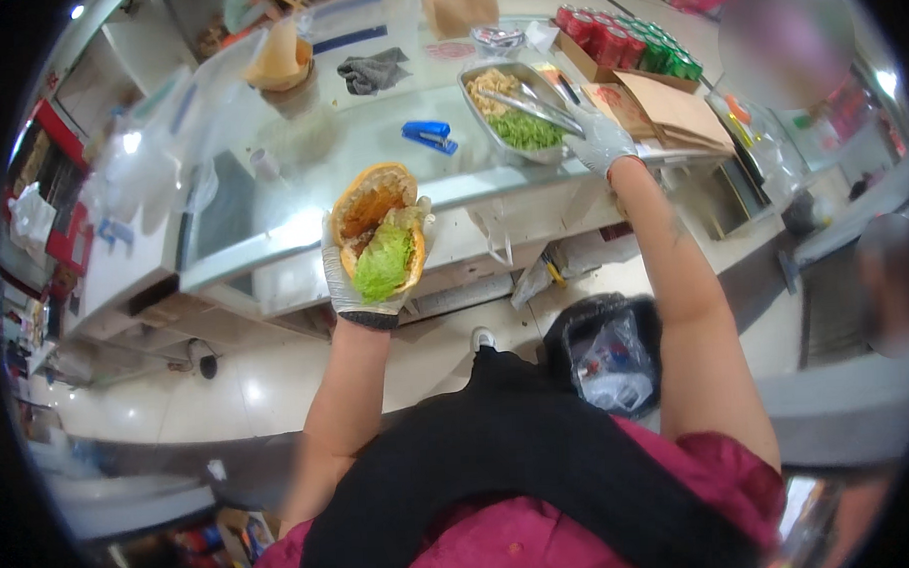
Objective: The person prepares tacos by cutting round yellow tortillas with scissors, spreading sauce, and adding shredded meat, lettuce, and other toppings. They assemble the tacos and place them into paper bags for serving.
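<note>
My left hand (363,299), in a clear glove, holds a split bun (376,190) from below. The bun gapes open with a brown-orange spread inside, and a green lettuce leaf (386,261) hangs over its near half. Out to the right, my gloved right hand (602,142) is closed around the handle end of metal tongs (534,109). The tongs lie across a metal tray (516,158) with pale shredded food (495,84) at its far end and chopped greens (526,131) at its near end. The tong tips are over the pale food, and they seem to hold nothing.
A blue stapler (430,136) and a grey cloth (372,72) lie on the glass counter. Brown paper bags (674,111) and a carton of red and green cans (631,42) stand at right. A lined bin (609,359) is on the floor. Someone blurred appears at upper right.
</note>
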